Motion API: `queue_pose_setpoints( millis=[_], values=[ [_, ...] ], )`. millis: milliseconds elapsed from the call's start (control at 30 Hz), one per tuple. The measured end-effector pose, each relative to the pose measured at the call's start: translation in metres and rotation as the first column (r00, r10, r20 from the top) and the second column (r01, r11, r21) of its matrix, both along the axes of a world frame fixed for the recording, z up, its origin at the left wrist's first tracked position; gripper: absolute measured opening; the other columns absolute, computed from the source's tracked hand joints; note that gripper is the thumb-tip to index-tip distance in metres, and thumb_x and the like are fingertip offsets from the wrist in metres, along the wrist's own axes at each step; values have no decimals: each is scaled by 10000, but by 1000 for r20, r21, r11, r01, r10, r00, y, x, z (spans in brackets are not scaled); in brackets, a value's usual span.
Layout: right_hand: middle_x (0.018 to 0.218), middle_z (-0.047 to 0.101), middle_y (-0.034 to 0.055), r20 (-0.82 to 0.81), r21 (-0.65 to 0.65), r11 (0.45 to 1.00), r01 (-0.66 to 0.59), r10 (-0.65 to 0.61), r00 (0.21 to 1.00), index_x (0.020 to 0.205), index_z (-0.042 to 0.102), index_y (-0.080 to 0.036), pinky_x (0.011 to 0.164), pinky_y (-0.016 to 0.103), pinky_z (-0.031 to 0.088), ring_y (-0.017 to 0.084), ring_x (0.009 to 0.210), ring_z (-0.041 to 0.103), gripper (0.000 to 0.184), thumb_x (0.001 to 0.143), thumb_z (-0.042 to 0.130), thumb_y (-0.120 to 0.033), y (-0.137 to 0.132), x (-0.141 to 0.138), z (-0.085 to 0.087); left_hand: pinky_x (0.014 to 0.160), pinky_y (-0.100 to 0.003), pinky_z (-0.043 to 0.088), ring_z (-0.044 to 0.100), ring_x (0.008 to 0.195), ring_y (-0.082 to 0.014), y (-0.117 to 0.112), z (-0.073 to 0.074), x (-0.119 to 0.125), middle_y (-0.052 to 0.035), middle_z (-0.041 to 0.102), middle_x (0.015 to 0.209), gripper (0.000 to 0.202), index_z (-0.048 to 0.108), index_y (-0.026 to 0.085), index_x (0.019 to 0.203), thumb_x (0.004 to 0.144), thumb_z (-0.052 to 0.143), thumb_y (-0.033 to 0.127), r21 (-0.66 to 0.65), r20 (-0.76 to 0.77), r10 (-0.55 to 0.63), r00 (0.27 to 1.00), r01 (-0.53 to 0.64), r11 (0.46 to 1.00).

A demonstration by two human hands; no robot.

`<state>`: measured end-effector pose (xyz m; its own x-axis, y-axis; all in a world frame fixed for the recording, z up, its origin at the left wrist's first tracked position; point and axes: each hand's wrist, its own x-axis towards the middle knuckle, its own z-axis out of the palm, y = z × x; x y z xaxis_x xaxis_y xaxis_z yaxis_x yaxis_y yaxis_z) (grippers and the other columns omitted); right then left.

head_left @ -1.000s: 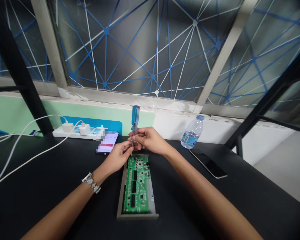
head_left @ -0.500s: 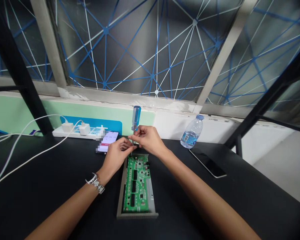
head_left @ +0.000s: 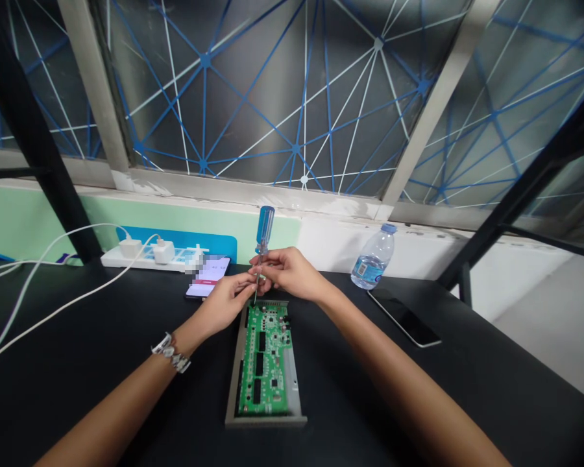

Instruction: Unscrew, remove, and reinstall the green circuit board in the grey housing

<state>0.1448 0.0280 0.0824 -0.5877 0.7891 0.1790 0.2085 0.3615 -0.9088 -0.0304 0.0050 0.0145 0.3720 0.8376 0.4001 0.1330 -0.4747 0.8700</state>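
Note:
A green circuit board [head_left: 267,355] lies in a grey metal tray [head_left: 265,420] on the black table, its long side running away from me. A screwdriver with a clear blue handle [head_left: 265,228] stands upright over the board's far left corner, tip down on it. My right hand [head_left: 288,272] pinches the screwdriver's metal shaft just below the handle. My left hand [head_left: 225,303], with a bracelet at the wrist, has its fingertips closed on the lower shaft near the tip.
A lit phone [head_left: 209,275] lies beyond my left hand, next to a white power strip [head_left: 146,256] with chargers and white cables [head_left: 48,311] running left. A water bottle [head_left: 372,257] and a dark phone [head_left: 405,318] lie to the right. A window wall is behind.
Both hands stay on the screwdriver and shift slightly; my left forearm drew back a little. The board and tray did not move.

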Motion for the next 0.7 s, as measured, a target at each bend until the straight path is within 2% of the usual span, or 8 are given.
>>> queue_pose_setpoints(
  millis=[100, 233, 300, 433, 500, 600, 700],
  values=[
    [671, 678, 23, -15, 99, 993, 59, -58, 998, 858, 674, -133, 538, 240, 498, 129, 529, 634, 119, 825, 651, -245, 2, -1, -4, 863, -346, 522, 683, 918, -213, -2, -2, 4, -76, 723, 965, 222, 648, 158, 1026, 890, 585, 322, 19, -5, 89, 996, -89, 996],
    [679, 672, 20, 12, 266, 947, 180, -190, 982, 771, 658, -154, 541, 232, 468, 135, 574, 628, 121, 798, 676, -271, 3, -5, -10, 664, -287, 515, 660, 704, -181, -6, -7, 11, -12, 674, 752, 212, 600, 170, 856, 797, 706, 344, 62, 5, 326, 945, -326, 943],
    [650, 655, 12, 17, 317, 919, 234, -252, 968, 734, 632, -161, 537, 228, 450, 134, 576, 614, 157, 790, 689, -296, 3, -8, -13, 640, -277, 508, 660, 677, -177, -6, -9, 13, -11, 677, 736, 217, 597, 167, 801, 784, 719, 346, 46, 25, 363, 931, -364, 930],
    [615, 625, 8, 5, 358, 885, 298, -321, 947, 681, 582, -168, 534, 234, 444, 133, 567, 588, 245, 782, 706, -353, 2, -11, -14, 732, -312, 540, 710, 800, -225, -5, -11, 13, -53, 743, 824, 179, 669, 153, 809, 803, 690, 331, -41, 102, 309, 946, -306, 951],
    [695, 659, 26, 3, 336, 907, 254, -271, 963, 742, 613, -162, 546, 241, 463, 139, 598, 612, 237, 783, 707, -375, 2, -9, -11, 772, -330, 547, 718, 856, -246, -5, -10, 12, -68, 762, 864, 174, 698, 150, 831, 804, 686, 321, -74, 120, 276, 954, -268, 960],
    [839, 697, 53, -12, 201, 974, 107, -107, 994, 878, 659, -150, 540, 246, 490, 147, 624, 655, 231, 797, 693, -363, 1, -5, -5, 798, -343, 553, 722, 872, -255, -5, -8, 10, -72, 773, 863, 175, 722, 150, 847, 806, 681, 315, -99, 129, 237, 963, -225, 969],
    [788, 695, 48, -39, 114, 990, 78, -74, 997, 818, 670, -141, 519, 249, 500, 136, 554, 646, 178, 802, 680, -318, 1, -3, -3, 812, -346, 556, 725, 869, -252, -5, -6, 8, -68, 778, 861, 184, 735, 156, 858, 817, 664, 321, -90, 111, 203, 973, -194, 977]
  ],
)
